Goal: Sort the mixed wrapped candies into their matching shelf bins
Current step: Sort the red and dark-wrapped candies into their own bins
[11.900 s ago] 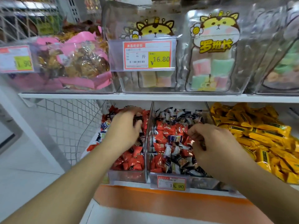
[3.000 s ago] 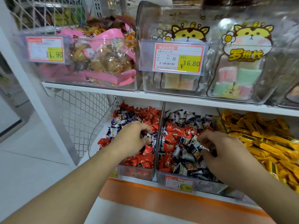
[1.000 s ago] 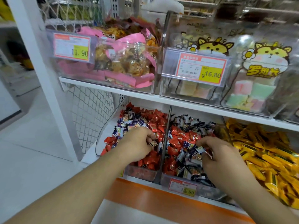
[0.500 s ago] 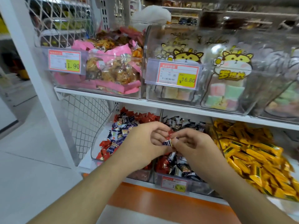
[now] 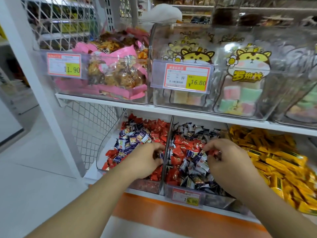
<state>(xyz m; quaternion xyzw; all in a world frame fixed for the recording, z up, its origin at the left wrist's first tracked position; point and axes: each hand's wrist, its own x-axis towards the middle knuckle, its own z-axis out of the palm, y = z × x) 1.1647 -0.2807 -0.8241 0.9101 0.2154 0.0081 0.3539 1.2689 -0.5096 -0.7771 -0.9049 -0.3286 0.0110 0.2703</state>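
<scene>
Wrapped candies fill two clear bins on the lower shelf, and both bins are mixed. The left bin [image 5: 109,152] holds mostly red candies [image 5: 157,133] with a bunch of dark blue candies [image 5: 132,140] on top. The middle bin [image 5: 221,200] holds dark blue ones with many red ones among them. A thin clear divider [image 5: 169,143] stands between the two bins.

The left hand [image 5: 145,160] sits low in the left bin, right beside the divider. Its fingers are curled, and something small and dark shows at the fingertips. It looks like a pinch on a blue candy, but it is hard to be sure. The right hand [image 5: 228,162] is over the middle bin. Its finger and thumb pinch a small red candy [image 5: 214,152].

What could go wrong? The wrappers look smooth and slippery, so a candy held by only two fingertips could slip out and land back in the wrong pile. The divider is low, so a candy tossed across could bounce over it again. The piles are heaped high, so a hand digging in could push candies over the front edge onto the floor [image 5: 25,169]. The bin of yellow candies [image 5: 274,160] is just beside the right arm, and a stray one could fall in there.
</scene>
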